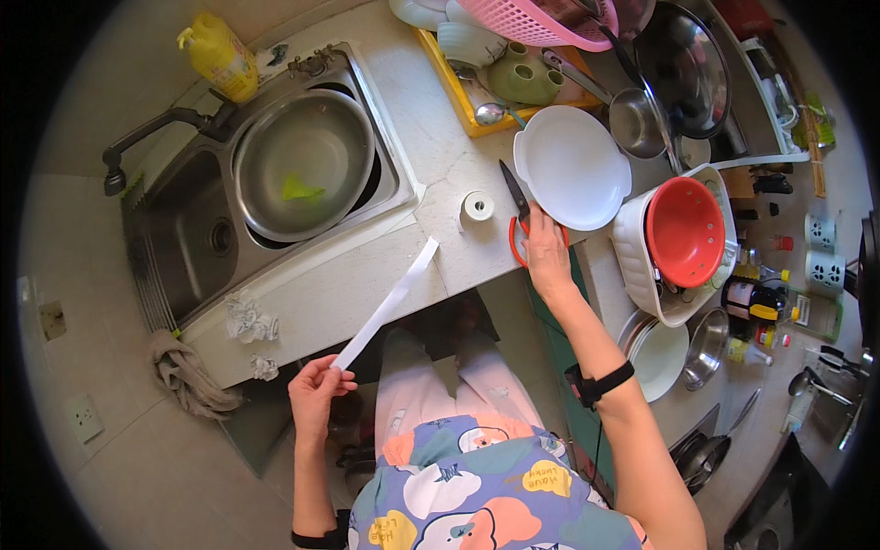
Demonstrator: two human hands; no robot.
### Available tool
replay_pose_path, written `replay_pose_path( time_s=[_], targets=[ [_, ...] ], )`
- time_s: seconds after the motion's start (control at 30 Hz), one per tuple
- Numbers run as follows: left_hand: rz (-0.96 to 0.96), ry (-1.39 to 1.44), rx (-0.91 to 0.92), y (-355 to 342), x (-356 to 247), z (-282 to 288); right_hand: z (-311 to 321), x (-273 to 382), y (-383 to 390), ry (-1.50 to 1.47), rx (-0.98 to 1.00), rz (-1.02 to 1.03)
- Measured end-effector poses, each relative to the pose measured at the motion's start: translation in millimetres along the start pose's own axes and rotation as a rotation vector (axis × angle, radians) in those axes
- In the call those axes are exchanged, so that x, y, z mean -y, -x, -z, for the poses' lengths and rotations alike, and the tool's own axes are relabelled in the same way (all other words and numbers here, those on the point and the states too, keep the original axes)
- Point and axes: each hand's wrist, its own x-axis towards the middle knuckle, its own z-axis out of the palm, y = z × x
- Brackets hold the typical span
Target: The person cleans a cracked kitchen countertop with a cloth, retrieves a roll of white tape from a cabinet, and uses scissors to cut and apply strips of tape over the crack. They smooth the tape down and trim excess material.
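A long white strip (390, 298) is pinched in my left hand (321, 390) at the counter's front edge, its far end resting on the countertop. My right hand (546, 247) has its fingers on the red handles of black-bladed scissors (512, 186), which lie on the counter with the tips pointing away from me. A small white roll (478, 206) stands just left of the scissors. A white oval dish (572, 165) is beyond my right hand.
A steel sink (188, 266) holding a large pan (302, 147) is at the left, beside a yellow pump bottle (220, 60). Crumpled tissues (249, 321) lie near the front edge. Stacked dishes, a red bowl (687, 229), pots and bottles crowd the right side.
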Motion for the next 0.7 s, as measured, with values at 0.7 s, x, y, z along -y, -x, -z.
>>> replay_pose_path(
  time_s=[0.7],
  targets=[
    [-0.774,-0.753,0.348,67,19,-47,119,131,111,-1.503,0.625,-0.145]
  ],
)
